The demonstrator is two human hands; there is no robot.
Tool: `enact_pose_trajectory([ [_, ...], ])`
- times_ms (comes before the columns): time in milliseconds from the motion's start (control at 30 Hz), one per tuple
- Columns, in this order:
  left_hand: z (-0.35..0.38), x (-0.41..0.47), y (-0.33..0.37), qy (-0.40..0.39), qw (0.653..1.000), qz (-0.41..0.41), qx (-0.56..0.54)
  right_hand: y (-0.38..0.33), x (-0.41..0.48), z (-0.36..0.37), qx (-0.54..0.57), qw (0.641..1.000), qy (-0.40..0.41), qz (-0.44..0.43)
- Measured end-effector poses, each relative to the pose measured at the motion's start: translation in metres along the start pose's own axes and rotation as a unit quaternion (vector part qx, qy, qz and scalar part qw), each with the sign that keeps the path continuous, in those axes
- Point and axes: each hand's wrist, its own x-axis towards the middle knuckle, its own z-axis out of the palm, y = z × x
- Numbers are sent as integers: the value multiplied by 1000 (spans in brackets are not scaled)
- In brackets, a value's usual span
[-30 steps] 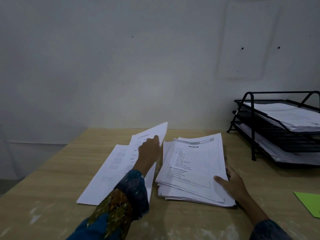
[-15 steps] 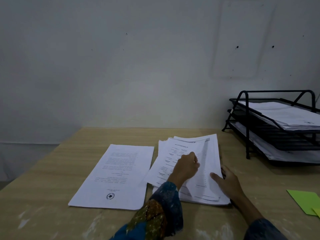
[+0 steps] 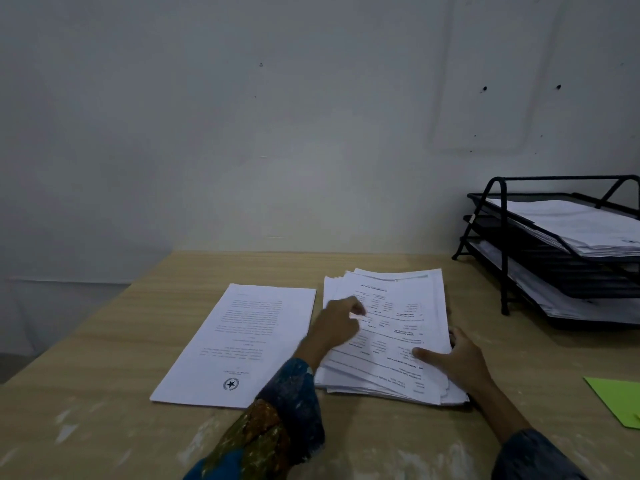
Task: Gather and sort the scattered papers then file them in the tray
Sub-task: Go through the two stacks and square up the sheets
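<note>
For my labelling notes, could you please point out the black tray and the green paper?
black tray (image 3: 504,244): head view, front upright of frame.
green paper (image 3: 620,398): head view, middle of visible sheet.

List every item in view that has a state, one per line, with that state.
Left hand: on the stack's top sheet, blurred; grip unclear.
Right hand: open, thumb on the stack, fingers along its right edge.
Paper stack: uneven, sheets fanned out.
Sorted pile: flat, left of the stack, apart from it.
Tray: top and bottom tiers hold papers.
Green sheet: flat, untouched.
</note>
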Motion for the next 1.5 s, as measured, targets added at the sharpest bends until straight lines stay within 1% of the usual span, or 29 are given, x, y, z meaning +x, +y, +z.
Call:
enact_pose_trajectory([
  [67,-22,-3,-18,9,999,-35,24,-1,-1,0,4,1000,0,0],
  [133,-41,-8,-33,-24,995,-88,42,-2,-2,0,10,1000,3,-6],
  [233,-55,-18,-56,-94,967,-166,171,-2,-3,1,15,1000,6,-13],
  [300,-57,-24,-65,-120,950,-202,207,-3,-4,1,19,1000,6,-15],
  [333,-56,-26,-67,-127,945,-207,220,-3,-4,2,21,1000,7,-16],
  [467,-59,-28,-69,-123,943,-202,235,-4,-4,2,21,1000,10,-15],
  [600,-68,-27,-69,-133,952,-189,201,-4,-6,2,19,1000,10,-15],
  [700,-75,-28,-70,-117,957,-185,189,-6,-6,1,19,1000,11,-16],
  [833,-83,-30,-71,-118,959,-181,186,-7,-7,1,20,1000,9,-15],
  [900,-88,-28,-68,-103,965,-183,159,-7,-7,1,21,1000,11,-13],
  [1000,-92,-25,-62,-40,966,-168,193,-6,-7,2,21,1000,13,-14],
  [1100,-89,-27,-49,103,962,-127,219,-6,-8,2,22,1000,14,-15],
  [1167,-83,-26,-34,196,949,-87,231,-6,-7,2,19,1000,15,-17],
  [1233,-73,-20,-19,234,948,-45,213,-6,-7,2,17,1000,14,-19],
  [1300,-59,-13,-6,218,956,-27,193,-6,-7,3,21,999,14,-21],
  [1367,-39,-3,4,166,971,-27,170,-5,-6,3,21,999,14,-23],
  [1500,3,6,22,69,994,-29,80,-6,-8,4,20,999,12,-26],
])
